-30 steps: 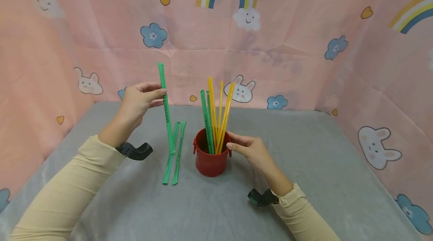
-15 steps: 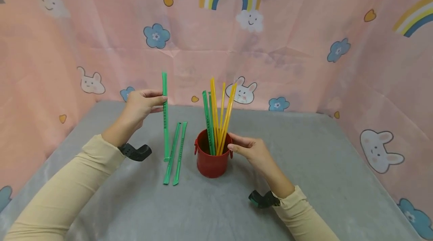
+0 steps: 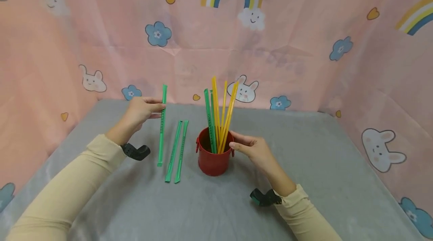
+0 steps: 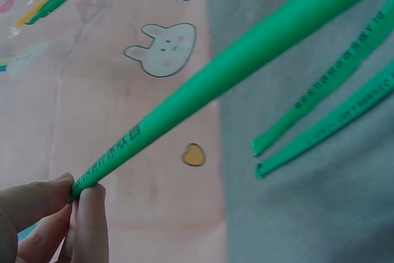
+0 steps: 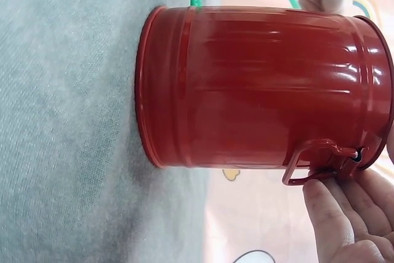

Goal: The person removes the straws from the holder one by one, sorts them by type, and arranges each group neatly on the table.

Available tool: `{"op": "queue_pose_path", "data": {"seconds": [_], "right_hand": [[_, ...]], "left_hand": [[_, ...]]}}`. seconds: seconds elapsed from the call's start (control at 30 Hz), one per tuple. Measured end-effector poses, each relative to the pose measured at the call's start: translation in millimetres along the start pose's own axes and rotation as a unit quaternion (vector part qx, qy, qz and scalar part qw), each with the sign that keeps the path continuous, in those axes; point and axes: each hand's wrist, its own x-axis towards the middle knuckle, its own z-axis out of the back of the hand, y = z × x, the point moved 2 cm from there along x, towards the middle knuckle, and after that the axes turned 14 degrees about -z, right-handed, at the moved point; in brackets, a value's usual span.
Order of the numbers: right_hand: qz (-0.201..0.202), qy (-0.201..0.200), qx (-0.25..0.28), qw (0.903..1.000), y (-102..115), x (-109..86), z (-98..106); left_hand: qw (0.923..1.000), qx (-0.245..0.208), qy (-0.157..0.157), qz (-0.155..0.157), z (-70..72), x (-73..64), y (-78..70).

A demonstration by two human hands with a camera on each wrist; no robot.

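My left hand point(image 3: 142, 111) pinches a green wrapped drinking straw point(image 3: 162, 128) near its upper part, between thumb and fingers. The straw hangs nearly upright, its lower end slightly to the left, and dark print runs along its wrapper in the left wrist view. Two more green wrapped straws point(image 3: 173, 152) lie side by side on the cloth to its right. A small red bucket point(image 3: 213, 164) stands upright, with green straws point(image 3: 209, 120) and yellow straws point(image 3: 228, 117) leaning in it. My right hand point(image 3: 250, 149) holds the bucket's right side at the rim, fingers by the small side handle point(image 5: 308, 158).
Grey cloth point(image 3: 304, 165) covers the table. A pink printed curtain point(image 3: 287, 19) rises behind it and along both sides. Each wrist carries a black camera, such as the left one point(image 3: 135, 151).
My left hand has lowered, and the held straw's bottom end has swung left, away from the two lying straws it overlapped. My right hand stays at the bucket.
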Motion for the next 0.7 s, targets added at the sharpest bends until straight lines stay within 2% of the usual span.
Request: {"op": "queue_pose_path", "data": {"seconds": [0.13,0.33,0.57,0.7], "right_hand": [[0.0,0.004,0.003,1.0,1,0.6,1],[0.001,0.001,-0.008,1.0,1,1.8,0],[-0.005,-0.001,-0.007,1.0,0,-0.3,1],[0.0,0.001,-0.002,1.0,0,-1.3,2]], "left_hand": [[0.9994,0.007,0.027,0.02,-4.9,0.6,14.9],[0.9987,0.001,0.04,0.032,-12.3,1.3,34.8],[0.9955,0.028,0.073,0.054,-21.8,2.1,47.0],[0.9939,0.025,0.085,0.065,-25.0,4.7,51.3]]}}
